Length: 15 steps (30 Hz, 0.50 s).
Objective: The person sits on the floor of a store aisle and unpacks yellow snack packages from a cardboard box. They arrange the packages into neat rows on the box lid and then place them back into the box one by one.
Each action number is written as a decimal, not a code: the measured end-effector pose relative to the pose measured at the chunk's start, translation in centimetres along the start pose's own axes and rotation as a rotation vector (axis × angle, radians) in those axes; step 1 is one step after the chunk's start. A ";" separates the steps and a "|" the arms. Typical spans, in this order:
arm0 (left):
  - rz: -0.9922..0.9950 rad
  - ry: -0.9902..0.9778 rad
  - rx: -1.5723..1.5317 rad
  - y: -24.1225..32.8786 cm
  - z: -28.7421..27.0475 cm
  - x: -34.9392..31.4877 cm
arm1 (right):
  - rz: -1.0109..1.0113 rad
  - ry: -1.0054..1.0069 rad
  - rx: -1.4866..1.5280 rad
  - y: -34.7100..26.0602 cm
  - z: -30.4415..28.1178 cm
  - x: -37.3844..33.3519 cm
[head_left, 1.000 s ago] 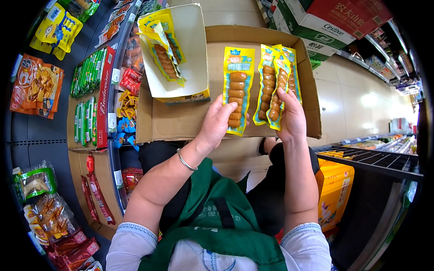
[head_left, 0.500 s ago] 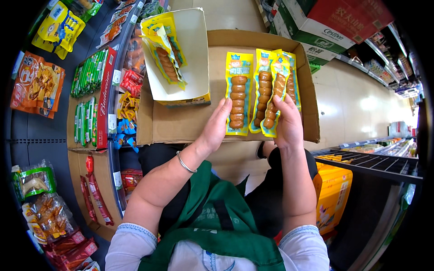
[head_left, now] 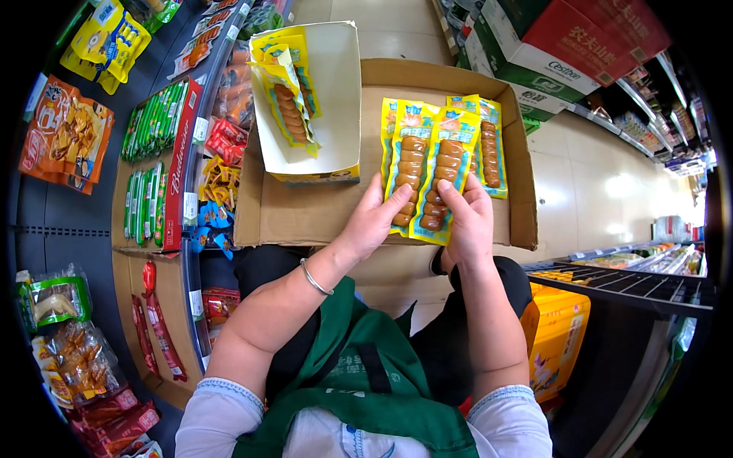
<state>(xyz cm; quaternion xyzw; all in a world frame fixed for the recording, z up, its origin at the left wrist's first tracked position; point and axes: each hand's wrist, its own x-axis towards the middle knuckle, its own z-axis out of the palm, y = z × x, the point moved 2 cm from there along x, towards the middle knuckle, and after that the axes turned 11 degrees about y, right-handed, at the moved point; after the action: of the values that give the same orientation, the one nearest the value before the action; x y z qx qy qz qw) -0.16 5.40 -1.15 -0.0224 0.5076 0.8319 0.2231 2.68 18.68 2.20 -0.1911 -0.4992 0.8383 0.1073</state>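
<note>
Fanned sausage packs (head_left: 412,153) are pinched at their lower end: left edge by left grip (head_left: 372,221), right edge by right grip (head_left: 469,223), both closed to pack thickness. Held over near side of cardboard tray (head_left: 301,217), right of white box (head_left: 338,107).

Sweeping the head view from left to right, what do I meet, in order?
Orange snack bag → green-wrapped sticks → small red packets → open white-lined carton → held sausage packs → yellow-orange box.
</note>
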 end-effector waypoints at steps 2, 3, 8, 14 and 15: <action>-0.007 0.011 -0.014 0.0 0.0 0.0 | -0.039 0.031 0.007 0.1 -0.4 0.2; -0.007 0.018 -0.020 0.0 0.0 0.0 | -0.042 0.051 0.003 -0.1 -0.5 0.2; 0.000 0.040 -0.014 -0.2 -0.3 -0.1 | 0.019 0.061 0.020 -0.9 -1.7 0.9; 0.037 0.048 -0.026 -0.4 0.2 0.0 | 0.008 -0.045 0.068 -1.0 -1.1 0.6; 0.029 0.040 -0.030 -0.3 0.2 0.0 | -0.006 -0.053 0.068 -1.0 -0.7 0.3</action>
<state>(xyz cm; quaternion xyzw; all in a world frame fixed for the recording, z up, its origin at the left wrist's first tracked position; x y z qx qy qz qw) 0.03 5.69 -1.28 -0.0349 0.4996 0.8420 0.2005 2.66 19.81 2.74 -0.1636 -0.4735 0.8593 0.1029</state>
